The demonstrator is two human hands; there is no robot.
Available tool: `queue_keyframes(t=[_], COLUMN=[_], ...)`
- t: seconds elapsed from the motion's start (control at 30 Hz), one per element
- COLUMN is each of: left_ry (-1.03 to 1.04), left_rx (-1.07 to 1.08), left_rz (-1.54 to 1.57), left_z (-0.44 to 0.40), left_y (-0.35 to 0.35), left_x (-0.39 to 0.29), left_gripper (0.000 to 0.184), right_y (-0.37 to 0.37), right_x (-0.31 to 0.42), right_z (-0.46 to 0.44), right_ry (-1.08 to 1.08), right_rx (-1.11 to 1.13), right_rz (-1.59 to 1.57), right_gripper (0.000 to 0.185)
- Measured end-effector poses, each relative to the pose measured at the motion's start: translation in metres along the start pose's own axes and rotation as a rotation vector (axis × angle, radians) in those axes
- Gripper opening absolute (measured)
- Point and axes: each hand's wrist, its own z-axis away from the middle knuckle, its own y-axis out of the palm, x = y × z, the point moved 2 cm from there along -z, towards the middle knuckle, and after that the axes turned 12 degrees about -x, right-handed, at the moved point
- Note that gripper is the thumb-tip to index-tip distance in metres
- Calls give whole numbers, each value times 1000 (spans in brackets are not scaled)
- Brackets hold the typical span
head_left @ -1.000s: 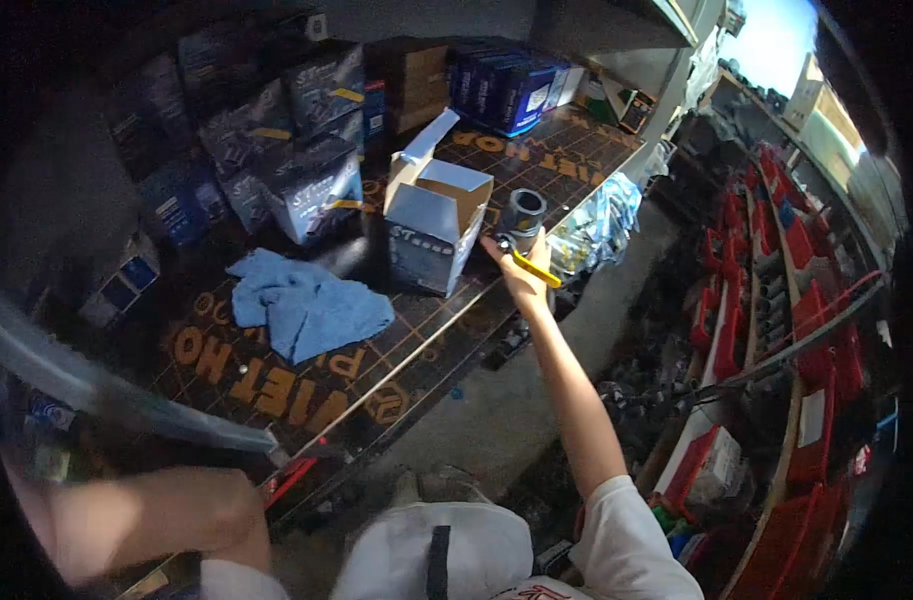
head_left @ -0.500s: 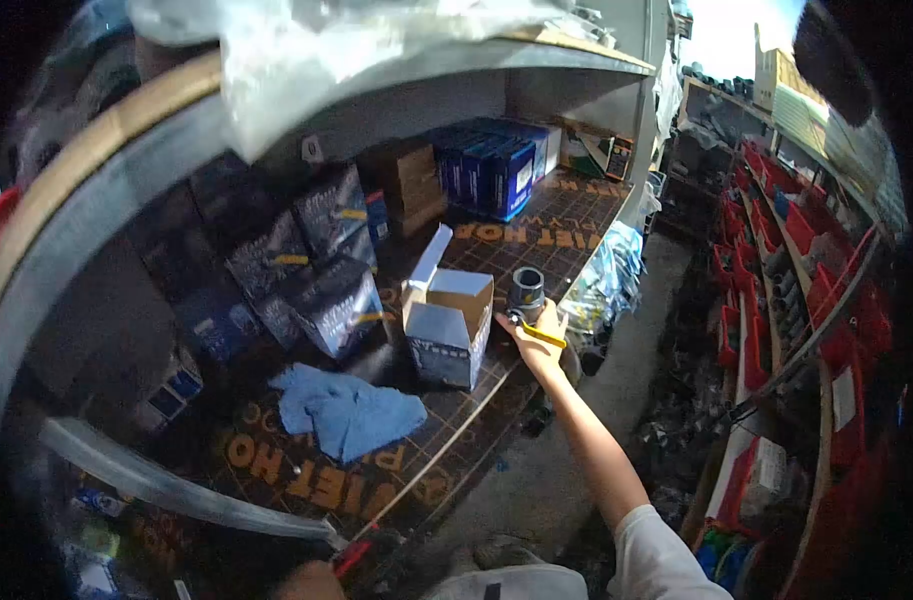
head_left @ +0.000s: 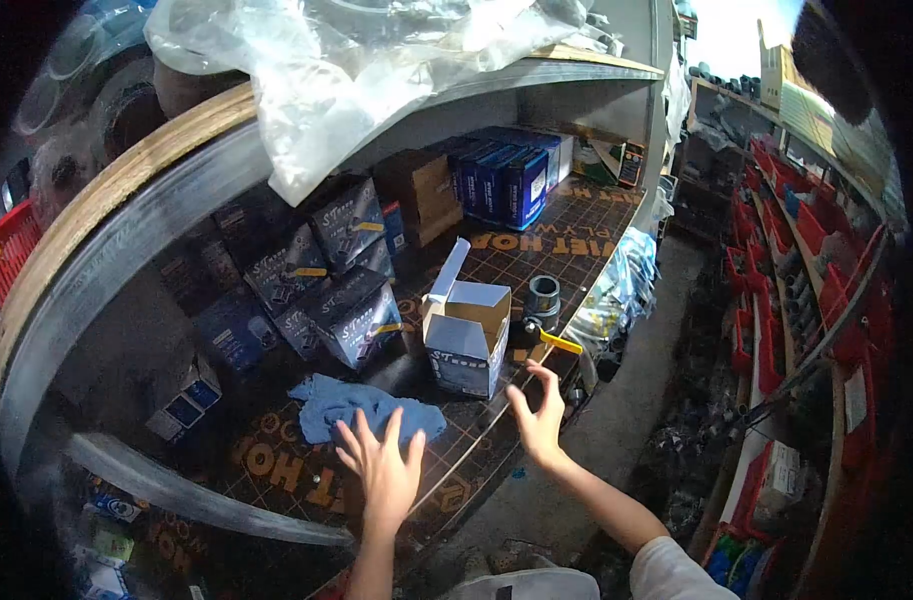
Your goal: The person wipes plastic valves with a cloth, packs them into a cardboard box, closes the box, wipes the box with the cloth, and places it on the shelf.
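Observation:
My left hand (head_left: 381, 465) is open, fingers spread, over the near edge of a crumpled blue cloth (head_left: 361, 405); whether it touches the cloth I cannot tell. My right hand (head_left: 539, 415) is open and empty, thumb and fingers apart, just in front of the shelf edge. Between and beyond my hands stands an open cardboard box (head_left: 464, 365) with its flaps up. To the right of the box, a grey ball valve (head_left: 543, 300) with a yellow lever handle rests on the shelf, apart from my right hand.
Several dark printed boxes (head_left: 356, 320) are stacked at the left of the plywood shelf (head_left: 516, 243). Blue boxes (head_left: 506, 185) and a brown carton (head_left: 421, 195) stand farther back. Clear plastic (head_left: 326, 100) hangs from the upper shelf. Red bins (head_left: 741, 340) line the aisle's right side.
My right hand has let go of the ball valve and drawn back toward me. My left hand has come into view over the blue cloth. The camera view has shifted slightly.

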Motion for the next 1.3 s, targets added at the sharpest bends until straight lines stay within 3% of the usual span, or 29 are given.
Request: queue_keyframes(t=[0.07,0.1,0.2,0.23,0.27,0.33,0.43,0.53,0.67,0.73,0.8,0.87,0.93,1.0,1.07,1.13,1.2,1.27,1.3], left_ry=[-90,-20,5,122,170,67,-6,60,225,177,124,240,249,286,262,254,-77,-507,-505], left_rx=[2,-87,18,-60,-14,21,-198,-397,-519,-659,-635,-458,-425,-232,-8,59,110,-144,-145], left_rz=[2,-112,-50,-20,86,515,720,778,672,543,561,644,633,805,947,987,1360,1745,1743], left_z=[-5,-2,-4,-2,-2,-7,-12,-17,-34,-42,-41,-32,-24,-22,-18,-19,-20,-18,-18], left_y=[26,30,20,18,13,2,-22,-32,-24,-19,-20,-24,-30,-39,-43,-42,-33,-26,-28], left_x=[7,5,2,1,0,-4,-21,-37,-47,-39,-39,-51,-53,-51,-43,-28,0,18,18], left_gripper=[48,43,36,29,28,25,22,23,23,28,34,32,27,22,20,24,34,39,39], right_y=[4,6,11,14,16,24,31,31,25,16,16,17,15,9,5,5,4,6,7], right_x=[17,22,48,56,64,74,81,98,110,120,115,112,111,106,107,104,109,119,118], right_z=[-6,-13,-29,-34,-39,-44,-52,-39,-2,12,20,21,21,21,17,17,18,21,22], right_ry=[-163,-356,-312,-367,-368,-382,-580,-714,-668,-552,-564,-532,-504,-504,-410,-312,-394,-212,-170], right_rx=[104,109,216,222,222,367,431,568,505,585,538,491,484,469,533,614,626,652,668], right_rz=[-11,84,-34,-61,-65,2,184,301,-29,77,58,-1,-65,-142,-89,-159,-187,-133,-148], right_gripper=[49,52,55,54,54,52,36,19,17,12,13,13,13,12,11,13,16,16,15])
